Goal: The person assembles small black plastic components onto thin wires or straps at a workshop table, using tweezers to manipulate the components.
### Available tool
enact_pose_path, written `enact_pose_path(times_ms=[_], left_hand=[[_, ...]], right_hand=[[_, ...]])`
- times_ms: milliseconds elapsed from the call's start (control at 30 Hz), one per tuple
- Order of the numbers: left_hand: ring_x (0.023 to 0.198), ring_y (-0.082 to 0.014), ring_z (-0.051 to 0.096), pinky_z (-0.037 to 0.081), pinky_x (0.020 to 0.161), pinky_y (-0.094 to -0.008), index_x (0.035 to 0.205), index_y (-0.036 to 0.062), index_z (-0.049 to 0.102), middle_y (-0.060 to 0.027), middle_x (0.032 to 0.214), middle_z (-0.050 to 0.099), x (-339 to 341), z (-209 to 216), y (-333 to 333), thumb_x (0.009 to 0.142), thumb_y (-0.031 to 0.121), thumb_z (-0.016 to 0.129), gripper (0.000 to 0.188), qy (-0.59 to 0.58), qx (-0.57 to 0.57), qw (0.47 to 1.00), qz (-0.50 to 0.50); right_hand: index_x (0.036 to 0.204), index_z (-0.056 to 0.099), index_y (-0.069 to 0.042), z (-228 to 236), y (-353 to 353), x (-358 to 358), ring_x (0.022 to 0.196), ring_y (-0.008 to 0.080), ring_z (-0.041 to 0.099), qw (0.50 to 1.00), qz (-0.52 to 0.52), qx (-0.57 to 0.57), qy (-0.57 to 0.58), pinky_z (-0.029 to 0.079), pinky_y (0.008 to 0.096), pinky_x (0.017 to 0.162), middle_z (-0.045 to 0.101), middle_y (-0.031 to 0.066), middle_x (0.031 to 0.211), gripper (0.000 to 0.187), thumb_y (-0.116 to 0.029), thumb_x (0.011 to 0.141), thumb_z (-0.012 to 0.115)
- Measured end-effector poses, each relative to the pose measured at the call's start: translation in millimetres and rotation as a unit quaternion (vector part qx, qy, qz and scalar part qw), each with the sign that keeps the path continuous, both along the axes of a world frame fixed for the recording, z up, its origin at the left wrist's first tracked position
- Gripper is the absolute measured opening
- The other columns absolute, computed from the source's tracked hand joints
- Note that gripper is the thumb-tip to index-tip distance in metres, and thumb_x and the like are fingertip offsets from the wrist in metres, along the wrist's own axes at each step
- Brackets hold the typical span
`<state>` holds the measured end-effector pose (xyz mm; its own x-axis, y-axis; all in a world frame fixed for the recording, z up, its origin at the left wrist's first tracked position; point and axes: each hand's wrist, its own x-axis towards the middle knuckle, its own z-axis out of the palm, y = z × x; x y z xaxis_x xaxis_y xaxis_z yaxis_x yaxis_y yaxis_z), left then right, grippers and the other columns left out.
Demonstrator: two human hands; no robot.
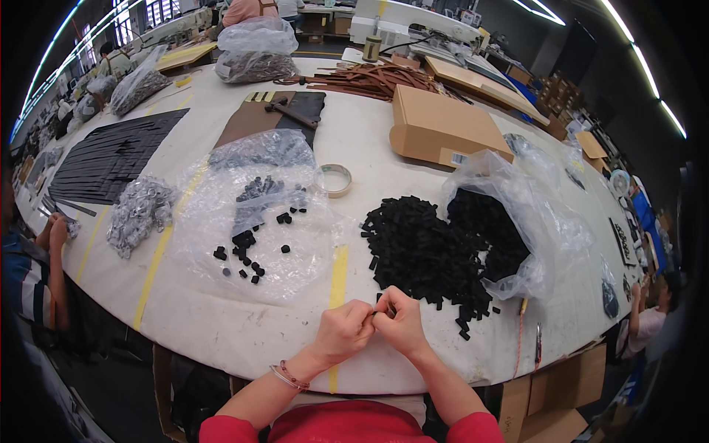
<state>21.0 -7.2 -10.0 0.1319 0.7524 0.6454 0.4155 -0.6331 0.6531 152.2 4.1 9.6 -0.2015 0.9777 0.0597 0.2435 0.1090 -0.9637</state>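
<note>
Close to the table's front edge, my left hand (344, 329) and my right hand (399, 320) meet with fingertips pinched together. A small black piece (374, 313) shows as a dark speck between them; the fingers cover most of it. Just beyond my right hand spreads a large heap of small black rectangular pieces (421, 244), spilling from a clear plastic bag (546, 229) lying on its side. Left of my hands, a flattened clear plastic bag (192, 236) carries several loose black pieces (255, 267) and a cluster of small grey-black ones (260, 190).
Beyond the bags lie a tape roll (337, 180), a cardboard box (443, 125), brown strips (369, 80), a hammer-like tool (292, 112), black strips (111, 159) and a pile of clear packets (140, 214). Snips (538, 345) rest near the right front edge. Co-workers sit at both sides.
</note>
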Motion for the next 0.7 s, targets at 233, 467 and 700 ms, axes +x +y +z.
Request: enact_pose_path(times_ms=[233, 467, 700], left_hand=[[0.046, -0.0112, 0.050, 0.037, 0.038, -0.0251, 0.076, 0.0008, 0.047, -0.0049, 0.064, 0.052, -12, -4, -2, 0.073, -0.002, 0.050, 0.005, -0.165, -0.270, 0.945, -0.078], [0.043, -0.0117, 0.047, 0.033, 0.035, -0.0191, 0.081, 0.0016, 0.048, -0.0068, 0.066, 0.051, -20, 7, 10, 0.075, 0.000, 0.042, 0.009, -0.507, -0.531, 0.646, -0.208], [0.037, -0.0125, 0.042, 0.031, 0.032, -0.0201, 0.085, 0.0006, 0.049, -0.0073, 0.060, 0.049, -24, 4, 11, 0.075, 0.001, 0.039, 0.013, -0.542, -0.555, 0.581, -0.245]], right_hand=[[0.083, 0.044, -0.001, 25, -1, 9, 0.051, 0.0105, 0.045, 0.992, 0.078, -0.093, -0.027, 0.035, 0.0250, 0.048, 0.048, 0.0058, 0.057, 0.017, -0.013, 0.076, 0.055], [0.089, 0.043, -0.002, 18, -5, 18, 0.059, 0.0088, 0.044, 0.979, 0.133, -0.067, -0.138, 0.036, 0.0237, 0.053, 0.047, 0.0033, 0.064, 0.019, -0.021, 0.086, 0.046], [0.086, 0.049, -0.002, 18, -6, 12, 0.057, 0.0192, 0.052, 0.981, 0.123, -0.049, -0.144, 0.040, 0.0302, 0.053, 0.053, 0.0094, 0.062, 0.020, -0.021, 0.086, 0.045]])
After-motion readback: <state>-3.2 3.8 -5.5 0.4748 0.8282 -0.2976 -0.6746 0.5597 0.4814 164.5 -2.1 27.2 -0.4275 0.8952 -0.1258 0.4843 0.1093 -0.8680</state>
